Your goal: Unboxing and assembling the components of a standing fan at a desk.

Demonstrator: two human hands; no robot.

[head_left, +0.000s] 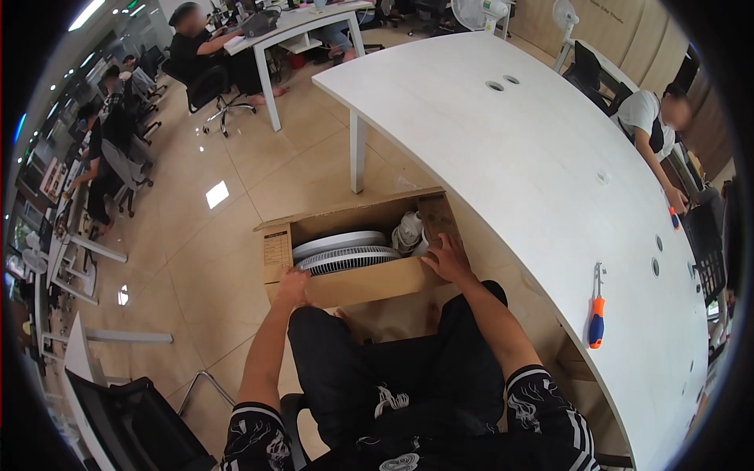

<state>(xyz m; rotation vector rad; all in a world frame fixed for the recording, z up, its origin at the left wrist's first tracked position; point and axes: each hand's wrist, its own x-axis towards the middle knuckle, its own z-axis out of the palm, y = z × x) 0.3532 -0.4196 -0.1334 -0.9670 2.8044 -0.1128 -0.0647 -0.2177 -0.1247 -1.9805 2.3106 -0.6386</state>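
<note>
The largest thing is the white table, whose long near edge runs along the wearer's right side; its left far corner stands over a white leg. Round cable holes are cut near its far edge and near its right edge.

Next in size is the open cardboard box, just in front of the wearer's knees and left of the table's near edge. What it rests on cannot be told.

Inside, a white round grille stands along the near wall, and a smooth white disc shows just behind it, toward the far wall. At the box's right end, by the far right corner, sits a smaller white bundle, its kind unclear.

The wearer's left hand is closed on the box's near left corner. The right hand lies over the rim at the near right corner, fingers bent; whether it grips the card or only rests there cannot be told.

Smaller still, a screwdriver with an orange and blue handle lies on the table beside the near edge. Close to the opposite edge, a similarly coloured tool lies by a co-worker's hand.
</note>
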